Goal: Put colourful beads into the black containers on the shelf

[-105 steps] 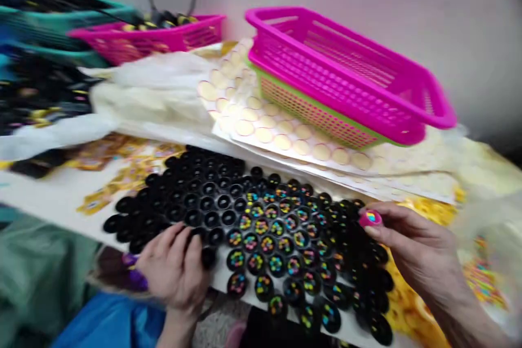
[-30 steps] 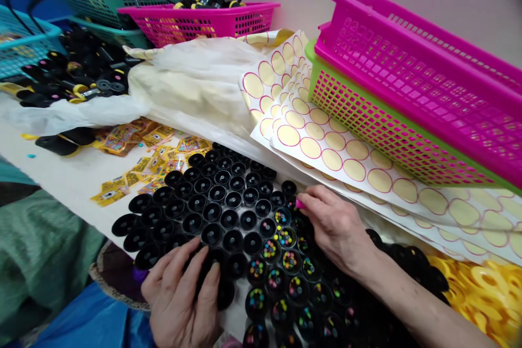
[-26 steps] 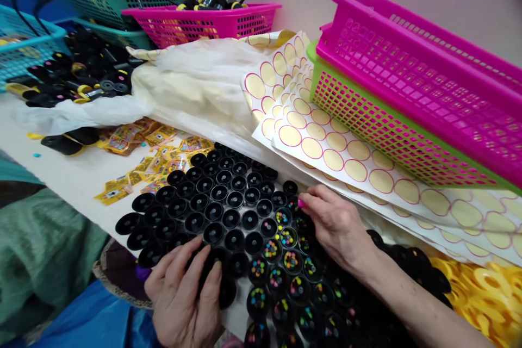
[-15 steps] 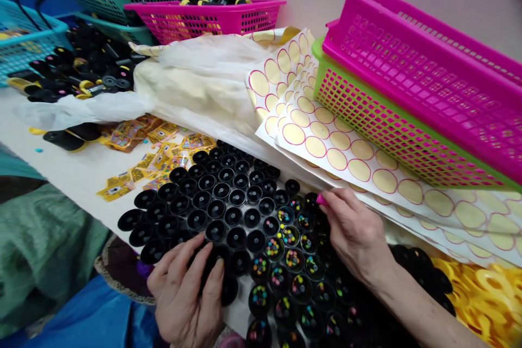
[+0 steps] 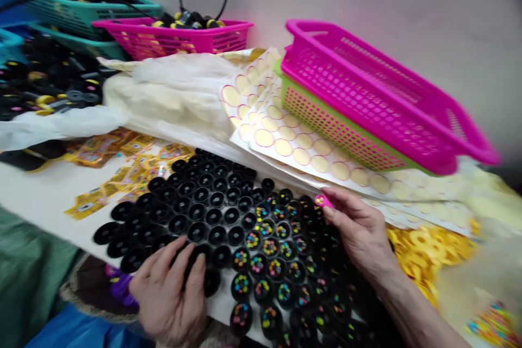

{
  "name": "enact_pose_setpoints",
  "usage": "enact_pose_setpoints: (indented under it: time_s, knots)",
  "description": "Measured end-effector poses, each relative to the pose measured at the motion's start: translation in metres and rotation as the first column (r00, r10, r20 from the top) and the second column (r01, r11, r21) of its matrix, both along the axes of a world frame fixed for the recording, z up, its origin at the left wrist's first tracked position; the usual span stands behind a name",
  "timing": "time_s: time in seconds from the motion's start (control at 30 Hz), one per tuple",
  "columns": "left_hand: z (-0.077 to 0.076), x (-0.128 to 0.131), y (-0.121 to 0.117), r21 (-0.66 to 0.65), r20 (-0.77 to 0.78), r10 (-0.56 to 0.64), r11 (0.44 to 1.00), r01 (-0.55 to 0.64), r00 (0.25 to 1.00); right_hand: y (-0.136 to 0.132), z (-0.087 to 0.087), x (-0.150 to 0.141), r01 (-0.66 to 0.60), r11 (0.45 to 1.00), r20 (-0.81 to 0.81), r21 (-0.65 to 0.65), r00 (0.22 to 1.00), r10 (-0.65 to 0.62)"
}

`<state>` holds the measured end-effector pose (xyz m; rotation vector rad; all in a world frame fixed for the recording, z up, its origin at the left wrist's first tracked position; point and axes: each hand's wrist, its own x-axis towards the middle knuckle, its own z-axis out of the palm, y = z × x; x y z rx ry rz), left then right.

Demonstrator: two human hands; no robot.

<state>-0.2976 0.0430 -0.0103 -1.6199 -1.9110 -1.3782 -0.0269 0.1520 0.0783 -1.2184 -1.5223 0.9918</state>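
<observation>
Black round cups (image 5: pixel 212 216) stand close together on the white table, their open tops facing up. Those at the left hold nothing; many at the right contain small coloured balls (image 5: pixel 269 246). My left hand (image 5: pixel 171 288) rests over cups at the near left edge, fingers curved and apart from the thumb; the spot under its fingers is partly hidden. Between thumb and fingers, my right hand (image 5: pixel 356 231) pinches a small pink cup (image 5: pixel 323 201) with a few pale yellow balls in its mouth. It hovers above the far right cups.
A pink basket (image 5: pixel 367 92) sits in a green basket (image 5: pixel 326 122) on sheets of round stickers (image 5: pixel 302 155). Yellow packets (image 5: pixel 92 202) lie left, yellow plastic rings (image 5: pixel 424 253) right. Coloured candy-like balls (image 5: pixel 495 326) lie at lower right. Another pink basket (image 5: pixel 175 38) stands behind.
The view has shifted to the right. My right hand has turned the pink cup so its mouth with balls shows. My left hand stays over the black cups.
</observation>
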Motion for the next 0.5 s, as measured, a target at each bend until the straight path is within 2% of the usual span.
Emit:
enact_pose_setpoints:
  time_s: [0.03, 0.1, 0.23, 0.33, 0.43, 0.5]
  knots:
    - [-0.002, -0.003, 0.001, 0.012, -0.022, -0.019, 1.000, 0.019, 1.000, -0.007, 0.000, 0.008, 0.001, 0.998, -0.109, -0.059, 0.994, -0.007]
    - [-0.005, -0.010, 0.007, 0.030, -0.084, -0.069, 0.997, 0.072, 0.994, -0.022, 0.001, 0.026, -0.002, 0.997, -0.238, -0.080, 0.971, -0.017]
    - [-0.013, -0.018, 0.021, 0.104, -0.126, -0.091, 0.989, 0.104, 0.988, -0.059, 0.009, 0.058, 0.033, 0.998, -0.240, 0.044, 0.971, -0.021]
    - [-0.024, -0.023, 0.027, 0.169, -0.098, -0.037, 0.984, 0.053, 0.995, -0.089, 0.017, 0.075, 0.068, 0.992, -0.232, 0.107, 0.972, -0.042]
    - [-0.036, -0.030, 0.029, 0.205, -0.089, 0.009, 0.979, 0.009, 0.996, -0.119, 0.021, 0.088, 0.104, 0.987, -0.260, 0.123, 0.963, -0.069]
    - [-0.036, -0.031, 0.030, 0.258, -0.093, -0.005, 0.966, 0.029, 0.996, -0.137, 0.022, 0.095, 0.128, 0.986, -0.303, 0.111, 0.949, -0.089]
